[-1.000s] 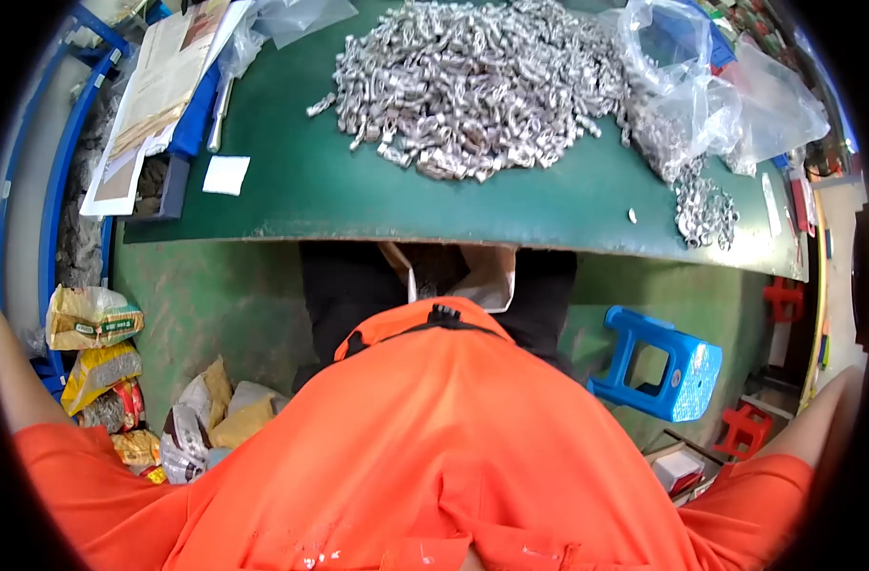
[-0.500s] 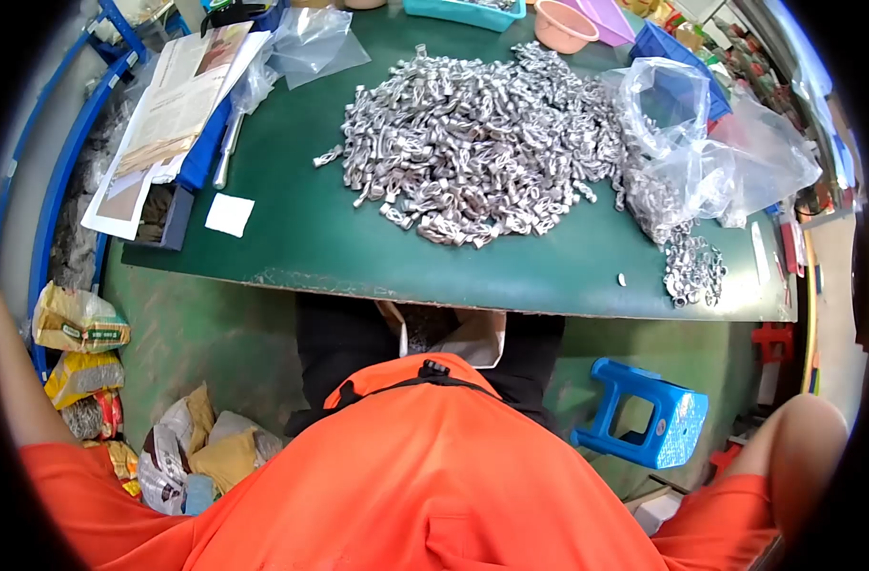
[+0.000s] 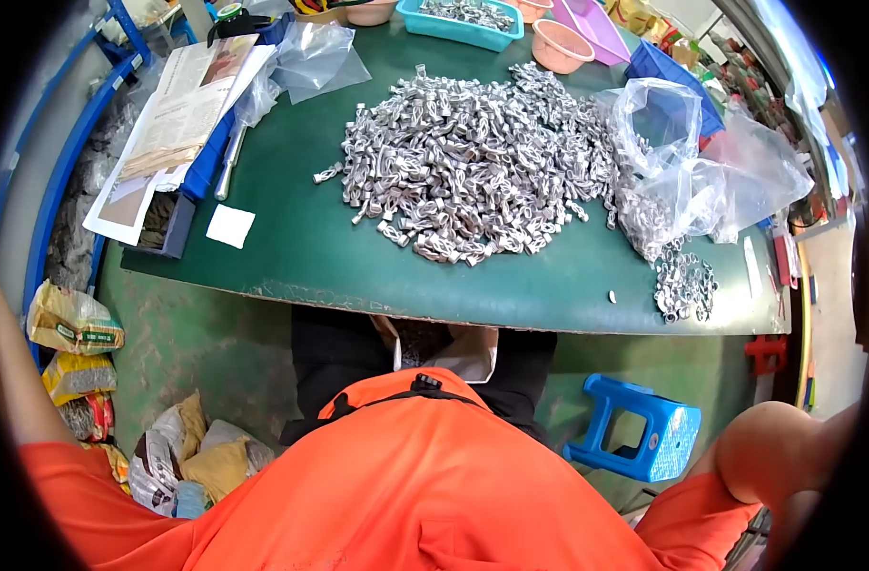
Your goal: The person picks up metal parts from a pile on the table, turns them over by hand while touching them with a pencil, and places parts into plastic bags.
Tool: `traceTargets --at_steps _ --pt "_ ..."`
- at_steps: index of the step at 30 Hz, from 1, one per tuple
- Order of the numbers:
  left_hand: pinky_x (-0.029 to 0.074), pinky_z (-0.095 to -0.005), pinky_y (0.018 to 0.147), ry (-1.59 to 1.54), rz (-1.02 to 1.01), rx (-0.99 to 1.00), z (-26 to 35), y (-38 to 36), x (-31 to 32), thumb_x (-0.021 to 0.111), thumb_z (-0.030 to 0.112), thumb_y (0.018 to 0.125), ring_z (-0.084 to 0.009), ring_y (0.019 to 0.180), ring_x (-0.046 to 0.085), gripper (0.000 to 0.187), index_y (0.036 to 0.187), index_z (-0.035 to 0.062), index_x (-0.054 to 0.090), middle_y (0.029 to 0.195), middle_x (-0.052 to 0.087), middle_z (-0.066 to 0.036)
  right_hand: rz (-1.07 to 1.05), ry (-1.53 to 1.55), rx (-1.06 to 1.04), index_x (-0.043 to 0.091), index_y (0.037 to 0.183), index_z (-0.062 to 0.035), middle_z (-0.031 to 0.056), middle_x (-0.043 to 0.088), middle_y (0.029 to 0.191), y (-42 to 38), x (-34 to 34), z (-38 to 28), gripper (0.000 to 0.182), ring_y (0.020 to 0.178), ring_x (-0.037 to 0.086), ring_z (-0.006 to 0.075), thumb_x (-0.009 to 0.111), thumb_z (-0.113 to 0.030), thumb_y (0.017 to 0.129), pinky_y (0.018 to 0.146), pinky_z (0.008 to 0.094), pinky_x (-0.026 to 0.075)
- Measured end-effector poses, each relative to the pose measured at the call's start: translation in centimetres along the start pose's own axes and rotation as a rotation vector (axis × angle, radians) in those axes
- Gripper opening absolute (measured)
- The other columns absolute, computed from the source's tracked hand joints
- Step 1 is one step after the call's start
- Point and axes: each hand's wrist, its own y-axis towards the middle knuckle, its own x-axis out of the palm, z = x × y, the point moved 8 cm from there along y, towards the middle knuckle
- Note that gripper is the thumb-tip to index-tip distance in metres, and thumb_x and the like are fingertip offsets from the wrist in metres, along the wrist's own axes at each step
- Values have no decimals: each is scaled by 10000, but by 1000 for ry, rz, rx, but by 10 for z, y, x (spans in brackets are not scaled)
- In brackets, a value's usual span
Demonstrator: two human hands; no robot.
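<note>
Neither of my hands shows; only bare arms and orange sleeves appear. My left arm (image 3: 25, 371) runs up along the left edge, its hand beyond the view. At the right edge my right arm (image 3: 768, 452) is bent, and the hand is out of sight in the dark rim. In front of me a big heap of small silvery metal pieces with loops (image 3: 473, 167) covers the middle of the green table (image 3: 358, 285). A clear plastic bag (image 3: 701, 190) lies to its right, beside a small pile of metal rings (image 3: 684, 285).
Newspapers (image 3: 182, 109) and a white paper square (image 3: 231, 226) lie on the left. A turquoise basket (image 3: 460, 27), a pink bowl (image 3: 561, 46) and a blue bin (image 3: 672, 76) stand at the back. A blue stool (image 3: 639, 428) is at lower right; sacks (image 3: 206, 452) lie on the floor at left.
The table and its contents sit slightly lower in view, showing more of the back baskets. My right arm has swung inward, with more forearm visible. The metal heap looks unchanged.
</note>
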Motion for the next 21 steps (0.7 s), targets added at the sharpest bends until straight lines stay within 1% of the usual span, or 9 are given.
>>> traceTargets --at_steps 12,21 --pt "426 -297 857 -1 28 -13 1 -2 10 511 113 880 -183 951 557 231 1071 -4 567 1035 595 -113 10 21 -20 560 934 39 113 594 929 -13 -2 16 189 882 557 182 458 -115 891 809 292 429" --pt "420 -299 868 11 24 -2 7 6 4 494 118 890 -186 962 551 245 1088 -11 557 1048 590 -123 31 59 39 558 940 42 115 593 936 -24 0 30 189 890 556 182 466 -113 882 816 291 427"
